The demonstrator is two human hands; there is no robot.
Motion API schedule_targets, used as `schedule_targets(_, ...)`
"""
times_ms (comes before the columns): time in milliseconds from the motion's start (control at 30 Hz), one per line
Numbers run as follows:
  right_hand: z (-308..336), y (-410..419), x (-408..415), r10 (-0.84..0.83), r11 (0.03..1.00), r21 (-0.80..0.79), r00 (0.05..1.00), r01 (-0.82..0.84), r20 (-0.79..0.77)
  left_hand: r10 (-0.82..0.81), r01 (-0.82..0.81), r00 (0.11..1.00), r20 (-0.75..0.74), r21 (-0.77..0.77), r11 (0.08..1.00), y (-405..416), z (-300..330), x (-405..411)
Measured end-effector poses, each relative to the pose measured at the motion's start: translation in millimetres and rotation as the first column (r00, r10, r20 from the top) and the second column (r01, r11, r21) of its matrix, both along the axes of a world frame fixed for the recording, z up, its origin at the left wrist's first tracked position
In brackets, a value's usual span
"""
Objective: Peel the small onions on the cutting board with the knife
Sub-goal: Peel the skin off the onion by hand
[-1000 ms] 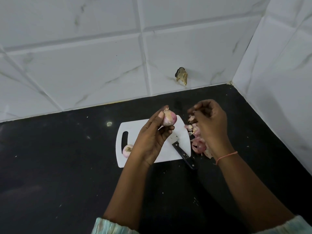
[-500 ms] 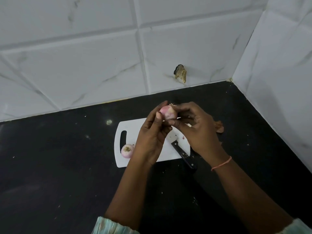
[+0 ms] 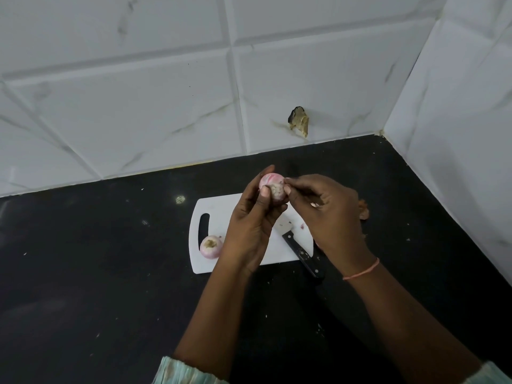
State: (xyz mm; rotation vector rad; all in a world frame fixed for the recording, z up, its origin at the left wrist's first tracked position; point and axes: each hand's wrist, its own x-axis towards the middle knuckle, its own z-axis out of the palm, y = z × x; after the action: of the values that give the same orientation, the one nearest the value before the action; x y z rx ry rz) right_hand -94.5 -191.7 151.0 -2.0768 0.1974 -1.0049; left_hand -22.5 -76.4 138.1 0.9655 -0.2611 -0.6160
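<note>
I have the onion gripped in my left hand, raised above the far edge of the cutting board, while my right hand pinches at skin on the onion's right side with thumb and fingertips. To do this well, I judge I should hold the bulb firm but not crush it, peel in thin strips toward the root, and turn it little by little. The knife lies idle on the board's near right corner; a second onion waits near the board's handle slot.
</note>
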Motion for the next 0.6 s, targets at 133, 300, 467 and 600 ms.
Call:
schedule_targets(133,-2,2,0,-0.05,0.998,0.034,0.998,0.049,0.039,0.022,-0.022,0.999,-0.028,-0.02,1.0,-2,2,-6)
schedule_targets(300,-2,1,4,-0.081,0.983,0.167,0.996,0.075,0.031,-0.007,-0.001,0.994,-0.107,-0.079,0.997,-2,5,-10)
schedule_targets(467,-2,-1,4,-0.088,0.973,0.218,0.996,0.08,0.029,-0.091,0.048,0.956,-0.279,-0.156,0.987,2,13,-6)
schedule_targets(600,2,-5,2,-0.055,0.976,0.21,0.998,0.061,-0.032,-0.089,0.023,0.92,-0.381,-0.174,0.984,0,16,-4)
